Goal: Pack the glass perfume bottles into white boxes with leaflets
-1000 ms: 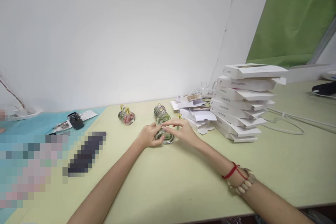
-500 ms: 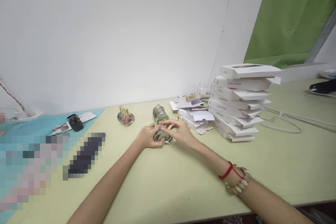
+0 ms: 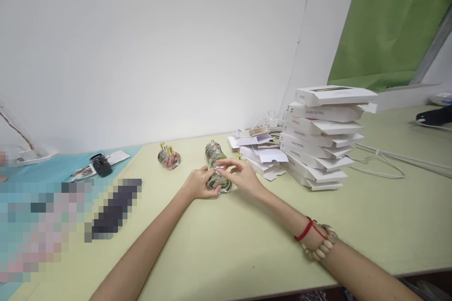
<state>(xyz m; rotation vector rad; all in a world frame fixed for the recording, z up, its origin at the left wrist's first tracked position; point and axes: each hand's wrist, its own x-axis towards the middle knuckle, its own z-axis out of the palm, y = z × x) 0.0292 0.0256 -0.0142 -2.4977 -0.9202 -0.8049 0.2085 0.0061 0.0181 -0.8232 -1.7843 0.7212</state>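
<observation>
My left hand [image 3: 198, 185] is wrapped round the left side of a small glass bottle [image 3: 223, 182] with greenery inside, standing on the table near the middle. From the right, my right hand [image 3: 246, 178] reaches over, its thumb and forefinger closed at the neck of the same bottle. The fingertips cover whatever lies there, so the neck is partly hidden. More glass bottles [image 3: 213, 149] stand in a row directly behind. A bit of gold-coloured metal [image 3: 240, 156] shows just behind my right hand.
To the left stand gold-capped glass bottles [image 3: 172, 160], one pink inside. At right are a tall stack of white boxes [image 3: 319, 138] and a lower pile of opened cartons [image 3: 263, 153]. A black jar [image 3: 100, 164] sits on blue cloth [image 3: 67, 164]. A white cable [image 3: 377, 155] crosses the right side.
The fingers of my right hand have shifted very slightly at the bottle's neck. My left hand and the bottles stay in place.
</observation>
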